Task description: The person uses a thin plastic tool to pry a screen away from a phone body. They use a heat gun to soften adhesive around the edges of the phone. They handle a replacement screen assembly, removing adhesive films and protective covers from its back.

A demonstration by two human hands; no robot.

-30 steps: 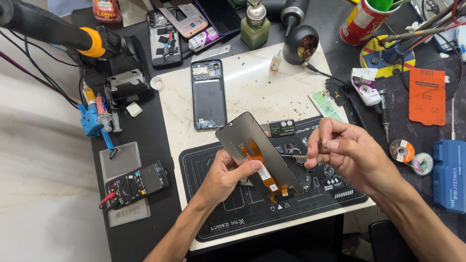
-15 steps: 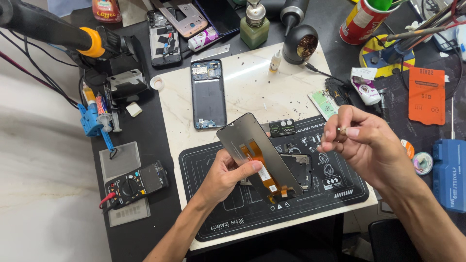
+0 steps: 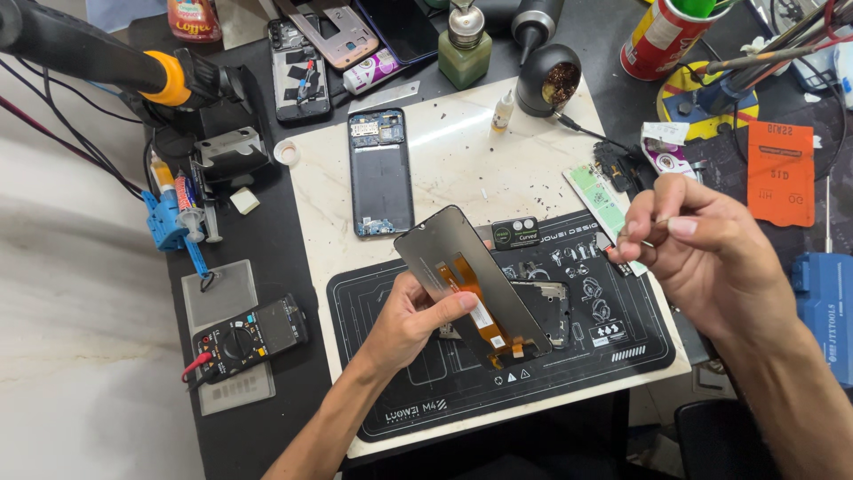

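My left hand (image 3: 410,320) holds a dark phone screen panel (image 3: 466,276) tilted, back side up, with an orange flex cable (image 3: 475,307) running along it. It hovers over a black repair mat (image 3: 613,347). My right hand (image 3: 711,253) is raised to the right of the panel, fingers pinched on a thin metal tool, likely tweezers (image 3: 641,228). A small black part (image 3: 515,233) lies on the mat just beyond the panel. An opened phone frame (image 3: 380,173) lies on the pale board (image 3: 462,160) farther back.
A multimeter (image 3: 251,336) sits at the left, by a blue holder with tubes (image 3: 173,218). A hot-air handle (image 3: 98,58), other phone bodies (image 3: 300,76), a green bottle (image 3: 464,49), a brass-wool tip cleaner (image 3: 551,82), a red can (image 3: 662,36) and an orange card (image 3: 779,173) crowd the back.
My right hand has drawn away from the panel, up and to the right, still pinching the thin tool. My left hand keeps the panel in nearly the same place.
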